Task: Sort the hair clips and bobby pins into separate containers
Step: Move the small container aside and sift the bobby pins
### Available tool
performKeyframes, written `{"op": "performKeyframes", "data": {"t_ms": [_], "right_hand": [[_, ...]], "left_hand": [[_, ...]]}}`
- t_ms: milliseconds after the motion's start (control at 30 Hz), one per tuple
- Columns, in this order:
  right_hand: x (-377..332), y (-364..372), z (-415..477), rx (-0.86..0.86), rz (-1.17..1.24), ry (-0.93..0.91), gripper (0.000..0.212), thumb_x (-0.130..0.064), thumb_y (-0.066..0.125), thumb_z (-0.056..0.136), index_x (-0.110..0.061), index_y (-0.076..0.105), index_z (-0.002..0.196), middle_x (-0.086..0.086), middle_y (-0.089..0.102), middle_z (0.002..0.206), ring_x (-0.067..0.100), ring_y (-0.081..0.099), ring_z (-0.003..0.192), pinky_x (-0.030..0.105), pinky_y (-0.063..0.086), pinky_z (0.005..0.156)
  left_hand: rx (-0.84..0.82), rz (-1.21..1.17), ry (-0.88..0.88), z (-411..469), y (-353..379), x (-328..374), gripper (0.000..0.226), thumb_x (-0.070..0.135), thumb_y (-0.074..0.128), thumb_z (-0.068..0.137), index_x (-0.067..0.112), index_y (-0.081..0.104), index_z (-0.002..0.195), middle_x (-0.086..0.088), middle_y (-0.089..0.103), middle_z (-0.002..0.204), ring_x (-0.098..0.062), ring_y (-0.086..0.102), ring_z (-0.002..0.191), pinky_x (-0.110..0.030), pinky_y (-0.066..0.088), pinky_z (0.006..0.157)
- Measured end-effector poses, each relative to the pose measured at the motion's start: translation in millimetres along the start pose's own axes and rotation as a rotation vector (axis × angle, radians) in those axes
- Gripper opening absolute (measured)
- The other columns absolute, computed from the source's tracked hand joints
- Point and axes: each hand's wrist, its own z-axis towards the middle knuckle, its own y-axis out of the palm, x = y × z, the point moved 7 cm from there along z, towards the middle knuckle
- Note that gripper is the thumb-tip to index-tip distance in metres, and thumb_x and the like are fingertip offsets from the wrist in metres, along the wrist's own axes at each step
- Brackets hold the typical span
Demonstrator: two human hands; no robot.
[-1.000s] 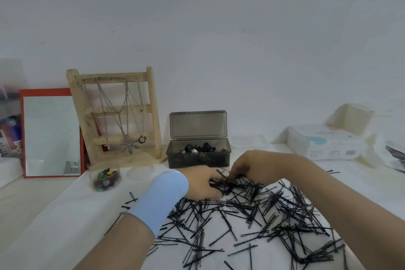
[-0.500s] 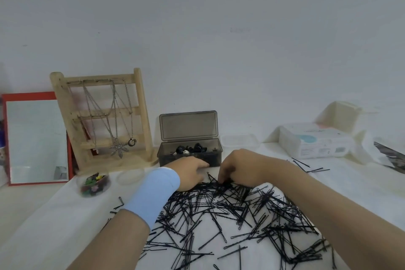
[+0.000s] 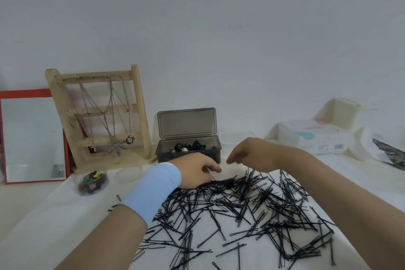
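A large heap of black bobby pins (image 3: 245, 206) lies spread over the white cloth in front of me. My left hand (image 3: 196, 171), with a light blue band on its wrist, rests at the heap's far edge with its fingers curled round a bundle of pins. My right hand (image 3: 252, 154) hovers just above the far edge, fingers curled, pinching a thin pin that hangs down. Behind both hands stands a dark translucent box (image 3: 188, 152) with its lid up and dark clips inside. A round clear tub (image 3: 93, 183) of colourful hair clips sits to the left.
A clear round lid (image 3: 128, 174) lies beside the tub. A wooden jewellery stand (image 3: 98, 114) and a red-framed mirror (image 3: 32, 138) stand at the back left. A small clear container (image 3: 236, 137), a wipes pack (image 3: 315, 140) and a white bin (image 3: 341, 112) sit at the back right.
My right hand has lifted off the heap with a pin and now hovers above its far edge. My left hand stays at the heap's far edge. The view has shifted slightly.
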Motion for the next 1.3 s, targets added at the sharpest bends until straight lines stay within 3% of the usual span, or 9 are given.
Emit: {"op": "performKeyframes", "data": {"t_ms": [100, 233, 400, 567, 700, 833, 900, 1033, 1300], "right_hand": [[16, 8, -3, -0.049, -0.196, 0.054, 0.067, 0.009, 0.037, 0.085, -0.025, 0.060, 0.137, -0.007, 0.058, 0.141, 0.015, 0.054, 0.129, 0.025, 0.042, 0.107], [18, 12, -20, -0.146, -0.063, 0.016, 0.063, 0.009, 0.041, 0.085, -0.030, 0.070, 0.124, -0.014, 0.069, 0.124, 0.002, 0.064, 0.111, 0.026, 0.050, 0.101], [68, -38, -27, 0.135, -0.056, 0.189, 0.059, 0.010, 0.036, 0.090, -0.024, 0.068, 0.126, -0.005, 0.068, 0.126, 0.009, 0.064, 0.112, 0.025, 0.050, 0.099], [103, -7, -42, -0.152, -0.228, 0.318, 0.072, 0.013, 0.031, 0.090, -0.024, 0.043, 0.151, -0.001, 0.060, 0.128, 0.009, 0.058, 0.088, 0.016, 0.049, 0.071], [108, -20, -49, -0.091, -0.085, 0.254, 0.069, 0.016, 0.034, 0.087, -0.021, 0.057, 0.141, -0.004, 0.065, 0.130, 0.016, 0.067, 0.111, 0.035, 0.053, 0.100], [115, -43, -60, -0.031, 0.160, 0.260, 0.052, 0.011, 0.041, 0.092, -0.023, 0.071, 0.118, -0.008, 0.073, 0.110, 0.004, 0.072, 0.093, 0.025, 0.059, 0.080], [125, -54, -66, 0.026, -0.074, 0.282, 0.056, 0.010, 0.039, 0.090, -0.025, 0.070, 0.120, -0.011, 0.070, 0.111, 0.004, 0.066, 0.095, 0.018, 0.055, 0.075], [144, -32, -78, -0.059, -0.339, 0.345, 0.064, 0.013, 0.043, 0.088, -0.028, 0.061, 0.135, -0.003, 0.059, 0.136, 0.019, 0.057, 0.121, 0.028, 0.048, 0.100], [158, -26, -72, 0.026, -0.306, 0.351, 0.023, -0.006, 0.067, 0.085, -0.025, 0.078, 0.091, -0.006, 0.070, 0.092, 0.012, 0.062, 0.079, 0.015, 0.045, 0.060]], "left_hand": [[-0.019, 0.061, -0.010, 11, 9, 6, 0.047, 0.030, 0.053, 0.100, 0.034, 0.046, 0.146, 0.008, 0.046, 0.150, -0.012, 0.046, 0.134, -0.029, 0.034, 0.113], [-0.066, 0.057, -0.002, 23, 20, 18, 0.050, 0.035, 0.053, 0.099, 0.031, 0.043, 0.148, 0.009, 0.051, 0.143, -0.015, 0.051, 0.127, -0.030, 0.039, 0.108], [-0.060, 0.091, 0.036, 44, 20, 45, 0.054, 0.037, 0.048, 0.102, 0.030, 0.034, 0.153, 0.007, 0.038, 0.156, -0.017, 0.040, 0.140, -0.034, 0.031, 0.116], [-0.139, 0.168, 0.056, 63, 37, 74, 0.063, 0.044, 0.039, 0.105, 0.028, 0.013, 0.159, 0.009, 0.010, 0.166, -0.017, 0.015, 0.152, -0.036, 0.015, 0.122], [-0.094, 0.200, 0.077, 70, 38, 84, 0.049, 0.037, 0.045, 0.102, 0.026, 0.041, 0.150, 0.003, 0.042, 0.153, -0.024, 0.042, 0.137, -0.040, 0.035, 0.113], [-0.069, 0.128, 0.086, 76, 33, 95, 0.048, 0.037, 0.051, 0.100, 0.030, 0.042, 0.147, 0.009, 0.058, 0.134, -0.017, 0.053, 0.123, -0.035, 0.041, 0.106], [-0.064, 0.133, 0.092, 81, 33, 105, 0.052, 0.039, 0.050, 0.100, 0.028, 0.038, 0.150, 0.006, 0.054, 0.141, -0.018, 0.051, 0.127, -0.034, 0.039, 0.107], [-0.121, 0.227, 0.120, 95, 52, 133, 0.061, 0.049, 0.041, 0.102, 0.034, 0.019, 0.157, 0.002, 0.020, 0.163, -0.026, 0.027, 0.147, -0.047, 0.027, 0.118], [-0.103, 0.258, 0.198, 93, 61, 152, 0.043, 0.039, 0.051, 0.098, 0.030, 0.054, 0.140, 0.004, 0.053, 0.143, -0.021, 0.052, 0.125, -0.040, 0.043, 0.106]]}}
